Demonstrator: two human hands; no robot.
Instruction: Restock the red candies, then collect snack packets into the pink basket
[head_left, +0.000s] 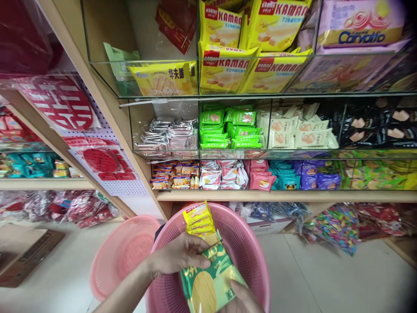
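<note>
Over a deep pink plastic basket (257, 261), my two hands hold a green snack packet (208, 282) with a pale wafer picture. My left hand (182, 256) grips its upper left edge, thumb on the front. At the lower right, my right hand (243, 298) has its thumb on the packet's face; its other fingers are hidden behind the packet or out of frame. Several yellow KAMAN packets (198, 217) stand in a stack at the basket's far side, just beyond my left hand.
Glass-fronted shelves (228, 196) of wrapped snacks rise ahead. A pink round basket or lid (125, 256) lies on the floor at left, with a cardboard box (29, 256) farther left. Bags of colourful items (335, 226) sit under the shelf at right.
</note>
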